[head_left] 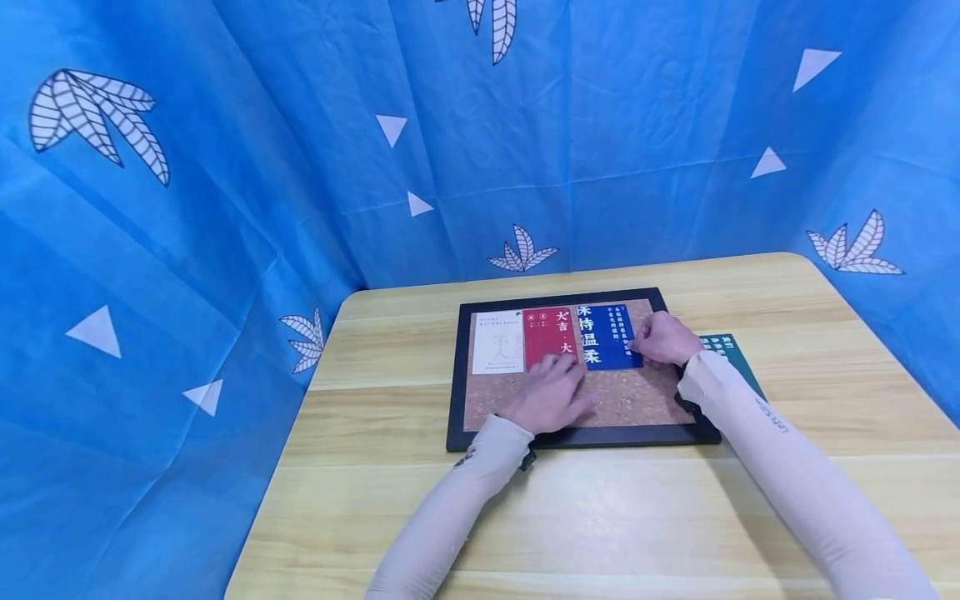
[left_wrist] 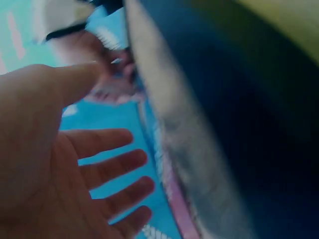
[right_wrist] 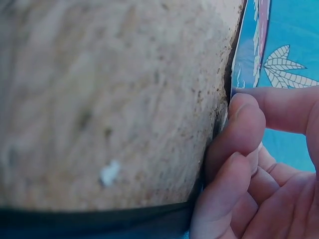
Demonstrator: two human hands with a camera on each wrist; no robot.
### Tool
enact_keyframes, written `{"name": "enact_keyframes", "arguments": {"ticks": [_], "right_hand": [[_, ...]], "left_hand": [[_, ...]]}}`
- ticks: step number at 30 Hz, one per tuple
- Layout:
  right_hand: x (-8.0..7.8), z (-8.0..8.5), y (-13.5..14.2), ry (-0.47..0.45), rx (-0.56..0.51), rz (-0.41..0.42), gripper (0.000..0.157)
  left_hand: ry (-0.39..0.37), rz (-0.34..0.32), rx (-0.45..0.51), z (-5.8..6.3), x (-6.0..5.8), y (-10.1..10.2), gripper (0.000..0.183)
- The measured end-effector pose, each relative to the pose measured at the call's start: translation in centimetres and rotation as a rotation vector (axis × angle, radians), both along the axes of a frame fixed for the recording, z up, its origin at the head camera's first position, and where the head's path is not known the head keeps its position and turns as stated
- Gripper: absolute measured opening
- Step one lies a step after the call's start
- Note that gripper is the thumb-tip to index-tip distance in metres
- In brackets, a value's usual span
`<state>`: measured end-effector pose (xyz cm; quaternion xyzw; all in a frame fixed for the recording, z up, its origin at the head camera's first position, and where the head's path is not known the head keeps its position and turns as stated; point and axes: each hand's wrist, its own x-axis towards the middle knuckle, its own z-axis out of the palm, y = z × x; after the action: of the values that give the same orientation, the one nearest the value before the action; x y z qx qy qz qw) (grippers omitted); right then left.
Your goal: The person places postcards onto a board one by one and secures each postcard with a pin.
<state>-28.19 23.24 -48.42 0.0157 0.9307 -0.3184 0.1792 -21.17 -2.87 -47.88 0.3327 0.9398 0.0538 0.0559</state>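
On the table lies a cork board [head_left: 495, 404] with a black frame. A white card [head_left: 498, 354], a red card [head_left: 546, 333] and a blue card [head_left: 611, 346] sit side by side on its upper part, all printed with characters. My right hand [head_left: 663, 337] pinches the blue card's right edge between thumb and forefinger; in the right wrist view that card's edge [right_wrist: 243, 62] meets the fingertips. My left hand [head_left: 546, 396] hovers over or rests on the lower part of the red card, fingers loosely extended. In the left wrist view nothing lies in its palm [left_wrist: 50, 164].
A green card [head_left: 738, 358] lies on the table, partly behind the right wrist and beside the frame. The light wooden table [head_left: 360, 500] reaches back to a blue curtain [head_left: 480, 125] with white leaf and triangle prints.
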Motion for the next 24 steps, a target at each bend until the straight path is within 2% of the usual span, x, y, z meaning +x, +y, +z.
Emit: {"name": "enact_keyframes", "arguments": {"ticks": [6,14,24], "right_hand": [[0.0,0.1,0.0,0.002,0.003,0.009,0.021],[0.0,0.0,0.0,-0.001,-0.003,0.013,0.021],[-0.4,0.0,0.1,-0.016,-0.014,0.011,0.022]], "left_hand": [[0.094,-0.043,-0.105,-1.1,0.0,1.4,0.066],[0.063,-0.012,-0.093,-2.4,-0.3,1.8,0.075],[0.047,-0.010,-0.096,-2.2,-0.4,1.7,0.079]]}}
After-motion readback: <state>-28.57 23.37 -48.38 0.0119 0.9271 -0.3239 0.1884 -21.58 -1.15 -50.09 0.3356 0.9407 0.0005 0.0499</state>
